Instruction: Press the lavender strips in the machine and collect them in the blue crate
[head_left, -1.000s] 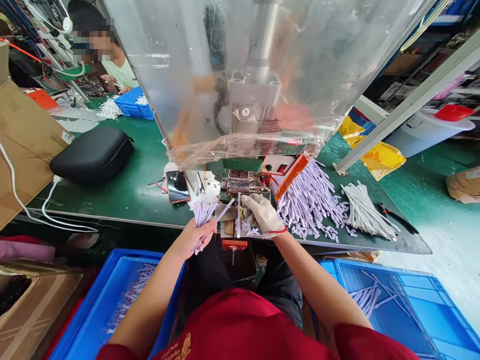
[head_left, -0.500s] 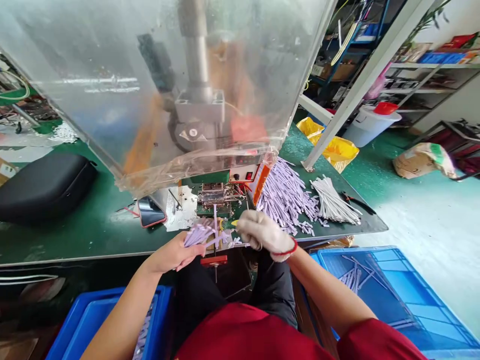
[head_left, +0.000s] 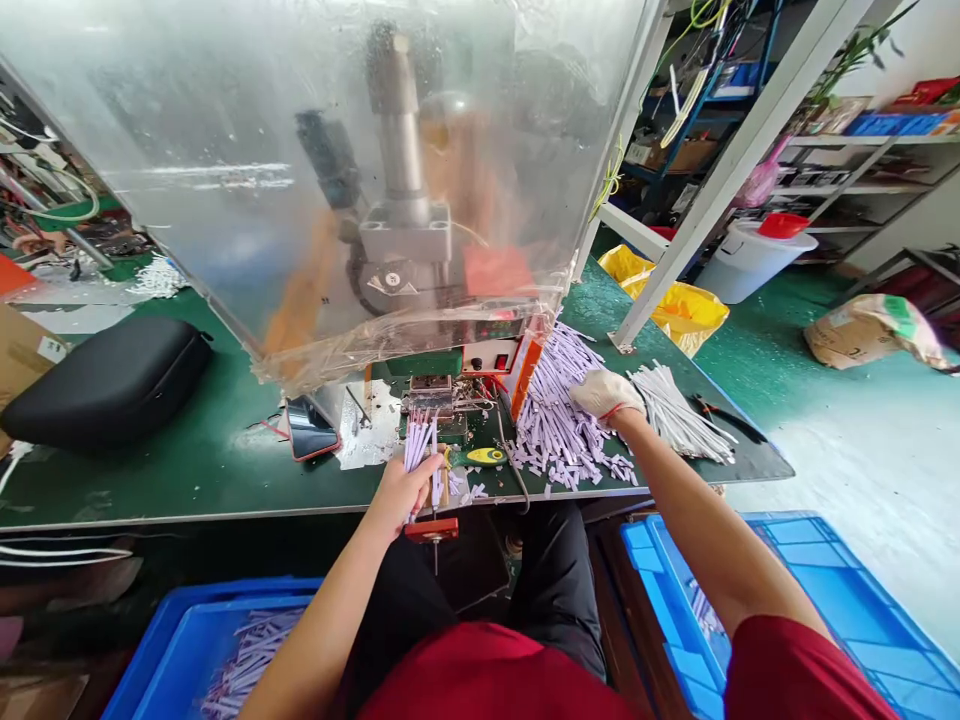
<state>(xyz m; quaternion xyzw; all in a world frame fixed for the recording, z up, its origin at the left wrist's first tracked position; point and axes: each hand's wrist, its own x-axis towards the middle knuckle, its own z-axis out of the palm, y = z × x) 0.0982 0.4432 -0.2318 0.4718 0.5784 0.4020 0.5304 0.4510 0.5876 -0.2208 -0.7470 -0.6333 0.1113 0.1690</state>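
My bare left hand is closed round a bundle of lilac strips held upright, in front of the small metal fixture of the machine. My right hand, in a white glove, rests on the right side of a large pile of lilac strips; its fingertips point into the pile and are too hidden to tell what they hold. A bundle of white strips lies just right of that hand. Between my hands is a yellow-and-green handled tool on the table.
A cloudy plastic guard hangs over the machine. A phone and a black case lie to the left, pliers to the right. Blue crates stand below the table on both sides.
My right hand has moved right and away from me, from beside the fixture to the lilac pile. My left hand has shifted slightly right, and its bundle now stands more upright. The view has shifted slightly.
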